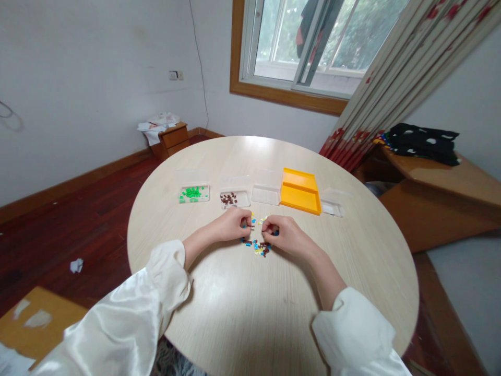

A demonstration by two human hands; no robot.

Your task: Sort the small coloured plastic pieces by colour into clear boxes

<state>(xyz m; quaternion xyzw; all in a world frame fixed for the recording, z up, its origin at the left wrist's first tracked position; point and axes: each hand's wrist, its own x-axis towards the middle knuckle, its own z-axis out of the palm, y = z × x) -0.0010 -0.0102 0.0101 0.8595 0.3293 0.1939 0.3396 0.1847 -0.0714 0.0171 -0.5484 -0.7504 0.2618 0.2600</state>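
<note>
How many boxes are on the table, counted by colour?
Clear boxes: 4 (box with green bits, box with brown bits, middle clear box, far clear box)
Yellow box: 1
Total: 5

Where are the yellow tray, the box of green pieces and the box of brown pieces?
yellow tray (299,197): head view, bare inner floor.
box of green pieces (206,195): head view, its right wall.
box of brown pieces (243,199): head view, bare right floor.
</note>
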